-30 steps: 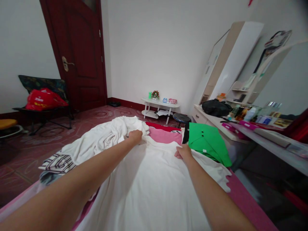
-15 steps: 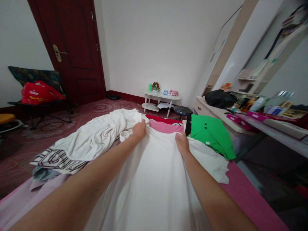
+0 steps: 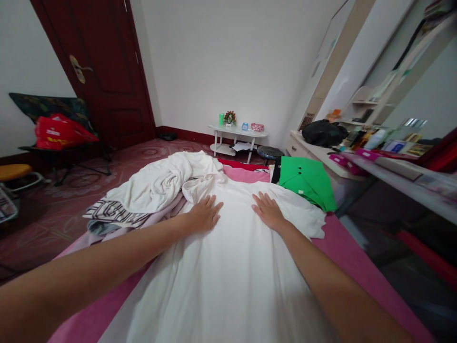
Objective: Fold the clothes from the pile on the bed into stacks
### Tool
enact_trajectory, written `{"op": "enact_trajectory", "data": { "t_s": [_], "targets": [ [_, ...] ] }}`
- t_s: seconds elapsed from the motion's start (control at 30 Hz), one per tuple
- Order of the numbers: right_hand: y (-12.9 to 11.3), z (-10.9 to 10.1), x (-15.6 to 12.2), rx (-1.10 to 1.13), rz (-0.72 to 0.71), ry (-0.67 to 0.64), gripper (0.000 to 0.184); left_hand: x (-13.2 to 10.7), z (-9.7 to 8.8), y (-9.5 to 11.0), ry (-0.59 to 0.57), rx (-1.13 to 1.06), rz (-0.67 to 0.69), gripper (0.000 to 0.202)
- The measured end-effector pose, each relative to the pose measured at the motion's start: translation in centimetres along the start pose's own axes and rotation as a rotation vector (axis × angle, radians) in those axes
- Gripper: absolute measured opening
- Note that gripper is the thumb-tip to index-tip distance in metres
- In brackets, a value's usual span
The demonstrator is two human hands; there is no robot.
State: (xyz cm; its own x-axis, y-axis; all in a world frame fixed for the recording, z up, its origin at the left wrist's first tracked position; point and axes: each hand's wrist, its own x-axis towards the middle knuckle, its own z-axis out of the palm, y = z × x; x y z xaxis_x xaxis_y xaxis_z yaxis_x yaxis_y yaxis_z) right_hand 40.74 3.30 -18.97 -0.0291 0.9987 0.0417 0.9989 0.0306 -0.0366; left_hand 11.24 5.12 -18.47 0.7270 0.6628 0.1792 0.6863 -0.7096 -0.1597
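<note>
A white short-sleeved shirt [image 3: 235,257] lies spread over a pink surface [image 3: 350,257], its neckline at the far end and its hem running out of view toward me. My left hand [image 3: 205,214] rests on its upper left part, fingers spread. On the upper right part lies my right hand [image 3: 268,210], also flat with fingers apart. Neither hand grips the cloth. The shirt's left sleeve is bunched beside a crumpled white garment [image 3: 153,183]; the right sleeve reaches out flat below a folded green garment [image 3: 305,178].
Under the crumpled white garment is a black-and-white patterned cloth [image 3: 114,212]. A low white table [image 3: 237,131] stands by the far wall. On the right are a dresser [image 3: 298,147] with a black bag [image 3: 323,132] and bottles. At left, a red bag [image 3: 64,132] sits on a folding chair.
Both hands have let go of the shirt's neckline, opened out flat and come back toward me onto the cloth. The shirt's shoulders now lie lower and flatter.
</note>
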Motion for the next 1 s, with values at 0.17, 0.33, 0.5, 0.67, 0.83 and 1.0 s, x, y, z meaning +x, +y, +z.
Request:
{"op": "enact_trajectory", "data": {
  "t_s": [0.17, 0.33, 0.5, 0.67, 0.83, 1.0],
  "targets": [
    [0.0, -0.4, -7.3, 0.039, -0.097, 0.02, 0.055, -7.8, -4.1, 0.8, -0.103, -0.06, 0.25, 0.049],
    [1.6, -0.3, -15.1, 0.14, -0.137, 0.163, 0.048, -14.8, -7.1, 0.2, -0.154, -0.278, 0.01, 0.046],
    [4.8, 0.0, -19.4, 0.176, 0.024, 0.397, 0.036, -17.6, -9.0, -0.1, -0.085, -0.379, -0.168, 0.036],
    [6.5, -0.8, -17.7, 0.161, 0.1, 0.525, 0.032, -14.1, -10.2, -0.4, -0.018, -0.403, -0.191, 0.046],
    [5.8, -2.3, -10.3, 0.35, 0.102, 0.574, 0.039, -5.7, -9.5, -1.5, 0.121, -0.408, -0.152, 0.057],
    [5.1, -3.1, -2.6, 0.374, 0.074, 0.501, 0.064, 2.5, -7.2, -2.9, 0.058, -0.339, -0.39, 0.073]
  ]
}}
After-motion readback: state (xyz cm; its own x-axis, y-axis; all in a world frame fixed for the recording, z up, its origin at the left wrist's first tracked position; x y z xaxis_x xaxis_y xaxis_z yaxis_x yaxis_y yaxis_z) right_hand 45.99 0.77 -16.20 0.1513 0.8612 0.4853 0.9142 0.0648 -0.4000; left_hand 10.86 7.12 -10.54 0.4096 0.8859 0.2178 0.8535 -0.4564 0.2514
